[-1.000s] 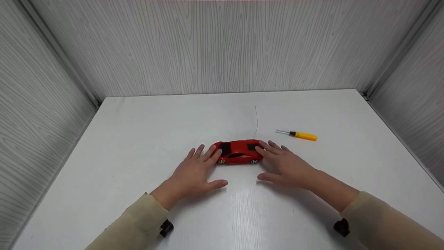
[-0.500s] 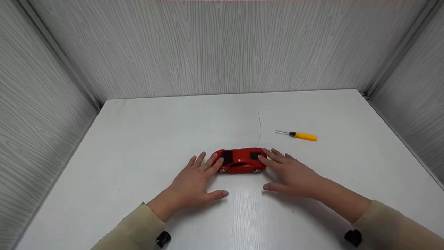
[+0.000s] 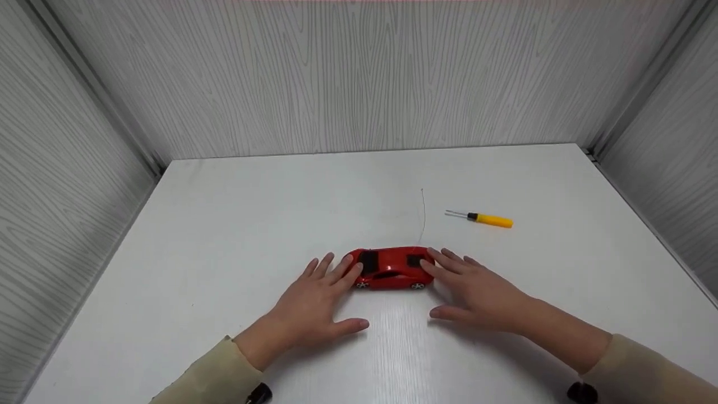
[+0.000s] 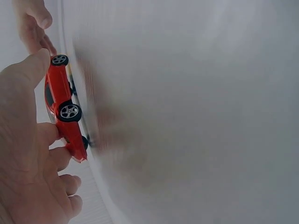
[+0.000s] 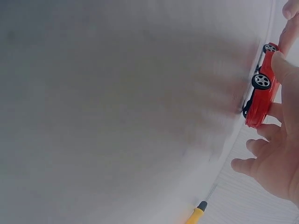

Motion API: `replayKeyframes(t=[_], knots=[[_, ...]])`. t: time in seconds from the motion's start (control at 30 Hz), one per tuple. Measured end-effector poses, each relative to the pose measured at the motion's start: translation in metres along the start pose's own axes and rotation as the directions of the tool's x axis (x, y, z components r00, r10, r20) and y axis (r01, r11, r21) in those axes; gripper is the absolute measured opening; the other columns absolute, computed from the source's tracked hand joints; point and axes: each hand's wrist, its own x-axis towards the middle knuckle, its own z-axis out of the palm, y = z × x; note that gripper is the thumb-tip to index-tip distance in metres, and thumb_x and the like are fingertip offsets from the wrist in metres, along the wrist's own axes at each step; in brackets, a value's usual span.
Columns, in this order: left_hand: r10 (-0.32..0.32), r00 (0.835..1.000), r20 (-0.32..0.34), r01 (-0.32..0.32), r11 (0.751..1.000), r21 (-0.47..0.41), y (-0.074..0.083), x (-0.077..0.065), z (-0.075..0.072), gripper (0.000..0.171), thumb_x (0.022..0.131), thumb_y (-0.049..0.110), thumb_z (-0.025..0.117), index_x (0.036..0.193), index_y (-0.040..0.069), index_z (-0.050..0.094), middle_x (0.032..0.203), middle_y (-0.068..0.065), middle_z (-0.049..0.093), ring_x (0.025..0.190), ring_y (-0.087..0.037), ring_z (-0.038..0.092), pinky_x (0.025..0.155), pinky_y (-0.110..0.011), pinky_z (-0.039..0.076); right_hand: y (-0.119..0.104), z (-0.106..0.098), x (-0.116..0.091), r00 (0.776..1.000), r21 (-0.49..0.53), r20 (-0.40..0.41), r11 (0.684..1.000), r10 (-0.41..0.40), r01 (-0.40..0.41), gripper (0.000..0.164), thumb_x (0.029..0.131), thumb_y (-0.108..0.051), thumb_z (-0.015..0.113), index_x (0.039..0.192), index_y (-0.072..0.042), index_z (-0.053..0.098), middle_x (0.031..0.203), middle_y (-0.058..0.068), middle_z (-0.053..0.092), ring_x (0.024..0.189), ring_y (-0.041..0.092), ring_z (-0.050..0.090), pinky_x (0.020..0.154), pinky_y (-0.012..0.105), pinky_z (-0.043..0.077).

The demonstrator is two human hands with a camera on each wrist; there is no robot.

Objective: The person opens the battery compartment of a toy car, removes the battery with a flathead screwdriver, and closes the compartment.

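Observation:
A red toy car (image 3: pixel 395 268) with dark windows and silver wheels stands on the white table, side-on in the head view. My left hand (image 3: pixel 314 303) lies at its left end, index and middle fingertips on the bodywork, thumb spread away toward the front. At the car's right end, my right hand (image 3: pixel 485 294) touches it with its index and middle fingertips, the thumb likewise held apart. Both hands have extended fingers. A thin wire antenna (image 3: pixel 424 216) sticks up behind the car. In the left wrist view the car (image 4: pixel 60 93) shows its near wheels.
Behind and to the right of the car lies a screwdriver (image 3: pixel 492 220) with a yellow handle and a two-pronged-looking metal end. Wood-grain panels (image 3: pixel 359 78) stand at the back and on both sides of the white table (image 3: pixel 235 207).
Both hands and the toy car have come nearer to the person, shifting slightly right, with the fingertips staying on the car's ends. The screwdriver has stayed put.

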Motion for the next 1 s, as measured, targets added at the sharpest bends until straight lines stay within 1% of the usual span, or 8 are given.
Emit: replayKeyframes(t=[0.2,0.33,0.57,0.7,0.8,1.0], knots=[[0.009,1.000,-0.003,-0.009,1.000,0.000,0.003,-0.003,0.001,0.100,0.095,0.081,0.048,0.170,0.018,0.028,0.175,-0.009,0.022,0.159,-0.044,0.019,0.128,-0.059,0.014,-0.002,0.001,-0.004,1.000,-0.018,0.002,1.000,-0.006,0.006,0.093,0.096,-0.071,0.062,0.170,-0.026,0.029,0.176,0.003,0.023,0.160,0.036,0.024,0.122,0.062,0.029],[0.014,1.000,0.001,-0.014,1.000,-0.009,0.005,-0.006,0.002,0.100,0.095,0.081,0.050,0.170,0.019,0.028,0.175,-0.008,0.022,0.160,-0.043,0.018,0.129,-0.058,0.013,-0.002,0.002,-0.007,1.000,-0.015,0.009,1.000,-0.005,0.006,0.092,0.096,-0.072,0.061,0.170,-0.028,0.029,0.176,0.003,0.023,0.160,0.036,0.024,0.123,0.062,0.028],[0.046,0.999,-0.004,-0.045,0.998,0.038,0.004,-0.008,0.002,0.096,0.097,0.079,0.047,0.169,0.018,0.030,0.175,-0.005,0.023,0.161,-0.039,0.017,0.129,-0.055,0.016,-0.002,0.002,-0.013,1.000,-0.013,-0.011,1.000,-0.029,0.028,0.091,0.097,-0.070,0.060,0.170,-0.024,0.030,0.176,0.004,0.023,0.159,0.038,0.025,0.124,0.060,0.028],[0.051,0.999,-0.006,-0.050,0.998,0.041,0.003,-0.009,0.003,0.096,0.097,0.080,0.046,0.169,0.019,0.030,0.175,-0.005,0.023,0.161,-0.038,0.017,0.129,-0.054,0.015,-0.002,0.002,-0.013,0.999,-0.011,-0.007,0.999,-0.034,0.033,0.091,0.097,-0.070,0.062,0.170,-0.025,0.029,0.176,0.004,0.022,0.159,0.038,0.025,0.123,0.060,0.028],[0.059,0.998,-0.019,-0.058,0.997,0.053,0.002,-0.008,0.003,0.093,0.099,0.077,0.048,0.169,0.018,0.031,0.174,-0.006,0.025,0.160,-0.038,0.019,0.129,-0.054,0.017,-0.002,0.002,-0.013,0.999,-0.016,-0.012,0.999,-0.042,0.041,0.091,0.098,-0.068,0.062,0.170,-0.025,0.030,0.176,0.005,0.023,0.159,0.038,0.026,0.123,0.060,0.029],[0.080,0.995,-0.051,-0.073,0.988,0.139,0.000,-0.004,0.002,0.081,0.103,0.063,0.056,0.166,0.015,0.038,0.170,-0.009,0.036,0.157,-0.038,0.029,0.127,-0.057,0.022,-0.002,0.000,-0.012,0.998,-0.023,-0.034,0.998,-0.051,0.050,0.086,0.099,-0.064,0.064,0.169,-0.024,0.033,0.174,0.007,0.027,0.158,0.038,0.028,0.122,0.058,0.032]])
